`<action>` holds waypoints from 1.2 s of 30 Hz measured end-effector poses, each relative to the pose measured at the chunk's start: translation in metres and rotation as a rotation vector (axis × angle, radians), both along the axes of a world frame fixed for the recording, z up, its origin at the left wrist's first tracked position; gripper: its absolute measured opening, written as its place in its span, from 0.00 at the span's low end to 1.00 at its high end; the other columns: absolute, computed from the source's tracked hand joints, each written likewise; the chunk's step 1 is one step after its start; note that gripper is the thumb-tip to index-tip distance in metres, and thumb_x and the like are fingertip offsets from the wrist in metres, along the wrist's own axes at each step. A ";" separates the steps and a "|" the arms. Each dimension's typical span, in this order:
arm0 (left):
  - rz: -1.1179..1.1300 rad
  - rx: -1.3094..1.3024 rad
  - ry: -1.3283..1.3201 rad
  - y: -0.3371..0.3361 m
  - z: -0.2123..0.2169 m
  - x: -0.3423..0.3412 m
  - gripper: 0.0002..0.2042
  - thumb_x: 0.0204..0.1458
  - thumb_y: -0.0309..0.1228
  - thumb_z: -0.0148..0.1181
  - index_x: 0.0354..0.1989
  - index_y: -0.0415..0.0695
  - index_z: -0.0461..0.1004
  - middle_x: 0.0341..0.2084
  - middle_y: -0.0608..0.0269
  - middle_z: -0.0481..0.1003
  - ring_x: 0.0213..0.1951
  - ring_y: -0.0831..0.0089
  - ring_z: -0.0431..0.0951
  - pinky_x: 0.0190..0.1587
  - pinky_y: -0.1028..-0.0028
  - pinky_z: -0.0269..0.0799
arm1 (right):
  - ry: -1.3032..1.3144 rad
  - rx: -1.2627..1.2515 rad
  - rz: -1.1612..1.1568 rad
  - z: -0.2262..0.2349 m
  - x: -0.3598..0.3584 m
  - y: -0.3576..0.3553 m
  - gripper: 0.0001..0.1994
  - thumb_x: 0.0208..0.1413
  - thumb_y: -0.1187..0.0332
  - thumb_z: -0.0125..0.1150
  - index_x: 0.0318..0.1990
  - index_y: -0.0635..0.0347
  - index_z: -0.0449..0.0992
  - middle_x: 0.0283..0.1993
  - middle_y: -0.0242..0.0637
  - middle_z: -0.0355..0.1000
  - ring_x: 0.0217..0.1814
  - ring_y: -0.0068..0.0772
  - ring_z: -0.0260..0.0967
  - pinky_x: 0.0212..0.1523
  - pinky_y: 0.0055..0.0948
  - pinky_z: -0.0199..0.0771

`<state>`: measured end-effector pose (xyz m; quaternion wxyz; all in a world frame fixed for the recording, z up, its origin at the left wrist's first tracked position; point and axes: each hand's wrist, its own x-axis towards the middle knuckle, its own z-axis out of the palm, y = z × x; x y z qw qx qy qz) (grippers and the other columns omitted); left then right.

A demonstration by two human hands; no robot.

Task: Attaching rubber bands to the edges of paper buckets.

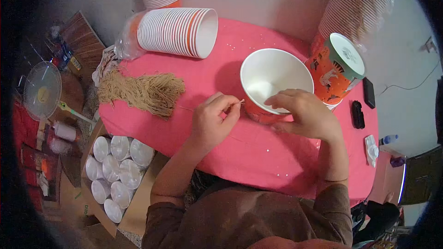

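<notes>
A white-lined paper bucket (253, 71) with an orange printed outside stands on the pink-covered table. My left hand (213, 119) is just left of it, thumb and forefinger pinching the end of a thin tan string (242, 102). String seems to run from that hand back toward a bundle of tan strings (143, 93) lying to the left. Over the bucket's near right rim is my right hand (307, 114), its fingers loosely curved across the opening and its thumb apart outside. Whether the fingers touch the rim, I cannot tell.
A nested stack of paper buckets (177, 32) lies on its side at the back left. An orange bucket with a lid (350, 55) stands right, near a black case (357, 114) and a white packet (371, 150). A cardboard box (140, 198) holds several wrapped cup stacks.
</notes>
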<state>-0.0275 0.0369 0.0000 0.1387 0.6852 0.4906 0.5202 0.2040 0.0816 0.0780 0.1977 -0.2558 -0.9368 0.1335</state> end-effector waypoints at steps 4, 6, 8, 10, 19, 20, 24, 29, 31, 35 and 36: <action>-0.050 0.003 -0.074 -0.008 -0.004 0.004 0.04 0.47 0.20 0.62 0.31 0.39 0.76 0.21 0.59 0.73 0.20 0.70 0.75 0.23 0.73 0.68 | -0.049 0.052 -0.052 0.002 0.013 0.004 0.12 0.43 0.69 0.66 0.37 0.61 0.76 0.32 0.43 0.74 0.39 0.50 0.73 0.41 0.44 0.71; -0.063 0.002 -0.032 -0.014 0.001 0.010 0.04 0.46 0.19 0.62 0.30 0.39 0.76 0.19 0.59 0.72 0.20 0.70 0.75 0.22 0.73 0.68 | -0.116 -0.045 -0.111 0.001 0.015 0.005 0.11 0.38 0.75 0.67 0.33 0.62 0.75 0.29 0.41 0.72 0.34 0.45 0.72 0.40 0.41 0.71; -0.066 0.000 -0.022 -0.015 0.003 0.015 0.04 0.46 0.19 0.62 0.30 0.39 0.76 0.19 0.59 0.72 0.20 0.69 0.75 0.22 0.73 0.68 | -0.098 -0.018 -0.096 -0.005 0.010 0.002 0.10 0.39 0.75 0.67 0.32 0.62 0.75 0.28 0.41 0.72 0.34 0.46 0.72 0.38 0.41 0.71; -0.066 -0.003 -0.011 -0.015 0.003 0.018 0.03 0.46 0.19 0.62 0.29 0.39 0.76 0.19 0.59 0.72 0.21 0.69 0.76 0.23 0.72 0.68 | -0.056 0.013 -0.057 -0.011 -0.001 -0.002 0.07 0.43 0.74 0.65 0.32 0.63 0.75 0.29 0.43 0.72 0.34 0.48 0.72 0.33 0.40 0.70; -0.017 0.089 -0.014 -0.011 -0.010 0.025 0.04 0.45 0.22 0.63 0.29 0.40 0.75 0.20 0.56 0.75 0.22 0.61 0.77 0.24 0.68 0.71 | 0.177 -0.044 -0.090 -0.009 -0.016 -0.008 0.07 0.51 0.74 0.63 0.38 0.64 0.75 0.30 0.44 0.73 0.33 0.48 0.72 0.33 0.41 0.71; -0.011 0.090 -0.006 -0.010 -0.011 0.025 0.04 0.45 0.21 0.63 0.29 0.41 0.75 0.21 0.57 0.75 0.23 0.61 0.78 0.24 0.68 0.71 | 0.215 -0.065 -0.089 -0.009 -0.014 -0.007 0.07 0.52 0.74 0.62 0.39 0.64 0.75 0.31 0.44 0.73 0.33 0.48 0.72 0.33 0.41 0.71; 0.038 0.161 0.037 -0.005 -0.011 0.027 0.04 0.44 0.21 0.64 0.27 0.42 0.74 0.20 0.57 0.74 0.22 0.61 0.77 0.24 0.67 0.71 | 0.148 -0.039 -0.099 -0.007 -0.012 -0.001 0.07 0.53 0.74 0.61 0.38 0.64 0.76 0.31 0.44 0.73 0.33 0.48 0.72 0.34 0.40 0.71; 0.063 0.167 0.075 -0.003 -0.007 0.031 0.05 0.43 0.21 0.64 0.26 0.42 0.74 0.19 0.58 0.73 0.21 0.61 0.76 0.23 0.66 0.71 | 0.096 -0.071 -0.094 -0.003 -0.014 0.004 0.05 0.53 0.74 0.59 0.36 0.64 0.77 0.31 0.45 0.74 0.34 0.47 0.73 0.34 0.39 0.71; 0.072 0.171 0.082 -0.003 -0.007 0.031 0.05 0.43 0.21 0.64 0.25 0.42 0.73 0.18 0.58 0.72 0.21 0.61 0.75 0.23 0.65 0.70 | 0.094 -0.064 -0.080 -0.005 -0.014 0.006 0.05 0.53 0.75 0.59 0.37 0.64 0.77 0.31 0.45 0.74 0.34 0.47 0.73 0.35 0.39 0.71; 0.074 0.159 0.074 -0.001 -0.009 0.031 0.05 0.43 0.21 0.64 0.26 0.42 0.73 0.18 0.58 0.73 0.21 0.61 0.76 0.23 0.65 0.71 | 0.022 -0.135 -0.069 -0.005 -0.014 0.013 0.06 0.53 0.75 0.59 0.38 0.65 0.78 0.33 0.45 0.76 0.36 0.46 0.74 0.37 0.37 0.73; 0.073 0.162 0.074 -0.001 -0.010 0.031 0.05 0.43 0.21 0.64 0.26 0.42 0.73 0.19 0.58 0.73 0.21 0.60 0.76 0.23 0.65 0.71 | 0.022 -0.135 -0.067 -0.005 -0.015 0.015 0.06 0.53 0.75 0.59 0.38 0.65 0.78 0.33 0.45 0.76 0.36 0.46 0.74 0.37 0.37 0.73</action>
